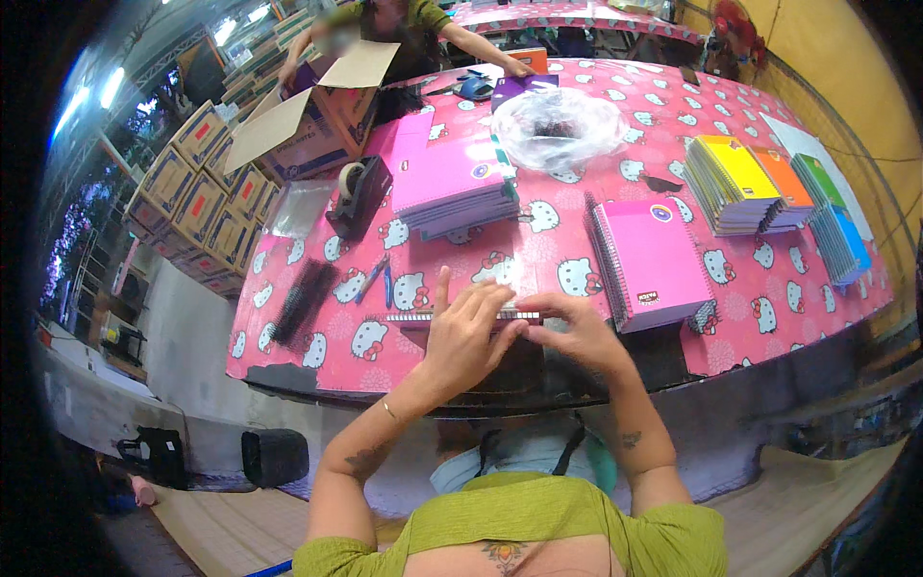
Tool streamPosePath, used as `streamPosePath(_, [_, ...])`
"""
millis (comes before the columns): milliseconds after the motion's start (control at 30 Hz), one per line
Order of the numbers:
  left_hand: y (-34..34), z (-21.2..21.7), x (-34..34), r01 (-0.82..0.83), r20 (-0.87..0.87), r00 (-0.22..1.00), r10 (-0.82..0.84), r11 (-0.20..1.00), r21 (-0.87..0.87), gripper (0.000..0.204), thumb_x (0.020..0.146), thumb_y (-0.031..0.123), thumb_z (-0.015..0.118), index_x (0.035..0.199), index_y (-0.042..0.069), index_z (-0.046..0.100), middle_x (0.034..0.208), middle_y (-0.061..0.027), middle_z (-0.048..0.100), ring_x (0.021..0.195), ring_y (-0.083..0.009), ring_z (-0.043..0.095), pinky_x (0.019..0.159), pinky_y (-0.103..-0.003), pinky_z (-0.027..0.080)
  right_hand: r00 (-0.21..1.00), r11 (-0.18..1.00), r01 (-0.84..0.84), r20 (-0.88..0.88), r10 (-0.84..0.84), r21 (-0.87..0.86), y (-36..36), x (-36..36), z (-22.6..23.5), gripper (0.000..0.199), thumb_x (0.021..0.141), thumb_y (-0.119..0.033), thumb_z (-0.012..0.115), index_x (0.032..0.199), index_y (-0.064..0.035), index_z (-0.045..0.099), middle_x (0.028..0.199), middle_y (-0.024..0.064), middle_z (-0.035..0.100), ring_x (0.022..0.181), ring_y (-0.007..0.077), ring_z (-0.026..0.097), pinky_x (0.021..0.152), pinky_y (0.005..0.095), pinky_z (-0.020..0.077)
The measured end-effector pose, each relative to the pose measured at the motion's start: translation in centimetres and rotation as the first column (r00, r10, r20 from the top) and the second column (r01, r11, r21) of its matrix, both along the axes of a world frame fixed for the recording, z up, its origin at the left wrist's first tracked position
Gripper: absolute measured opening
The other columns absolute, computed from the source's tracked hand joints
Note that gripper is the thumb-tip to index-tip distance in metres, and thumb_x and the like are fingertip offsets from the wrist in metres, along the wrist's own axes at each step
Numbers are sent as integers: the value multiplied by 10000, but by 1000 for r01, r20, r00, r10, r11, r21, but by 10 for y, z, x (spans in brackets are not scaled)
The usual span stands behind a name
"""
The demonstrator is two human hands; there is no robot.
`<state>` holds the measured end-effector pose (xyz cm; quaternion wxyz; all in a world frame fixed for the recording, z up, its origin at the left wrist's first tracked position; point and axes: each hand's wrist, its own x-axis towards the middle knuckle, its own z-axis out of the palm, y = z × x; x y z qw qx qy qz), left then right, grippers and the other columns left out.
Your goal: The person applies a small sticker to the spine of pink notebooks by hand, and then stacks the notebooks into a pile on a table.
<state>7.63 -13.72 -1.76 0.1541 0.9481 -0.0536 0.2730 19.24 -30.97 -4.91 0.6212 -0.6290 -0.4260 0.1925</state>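
Observation:
A spiral-bound notebook (409, 318) is in front of me at the table's near edge, its wire binding facing up. My left hand (461, 332) grips it, with the fingers laid over the binding and the index finger side toward the right. At the binding's right end, my right hand (579, 332) pinches with thumb and index finger; the fingertips of both hands almost meet there. Most of the cover is hidden beneath my hands. To the right lies a stack of pink spiral notebooks (654, 255). Beyond my left hand is another pink notebook stack (450, 178).
Pens (373, 282), black binding wires (304, 300) and a tape dispenser (358, 197) lie left. Yellow notebooks (728, 173), orange, green and blue ones stand right. A clear plastic bag (558, 130) lies farther back. Another person reaches around an open carton (317, 130).

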Motion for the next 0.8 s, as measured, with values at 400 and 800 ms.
streamPosePath(400, [7,-1,9,22,-64,998,-20,999,28,125,939,202,657,969,84,688,862,-55,715,836,-251,697,1150,-560,272,909,986,-143,382,165,-85,8,39,29,114,791,-77,720,841,-5,647,784,118,649,724,222,653,687,320,513])
streamPosePath(800, [16,82,1,169,232,959,-161,986,-15,301,795,-35,648,1087,37,659,983,-154,707,901,-326,682,799,-425,536,594,745,647,505,-627,163,-55,6,37,449,792,-217,777,1167,-24,624,1188,169,646,1121,352,612,958,449,474])
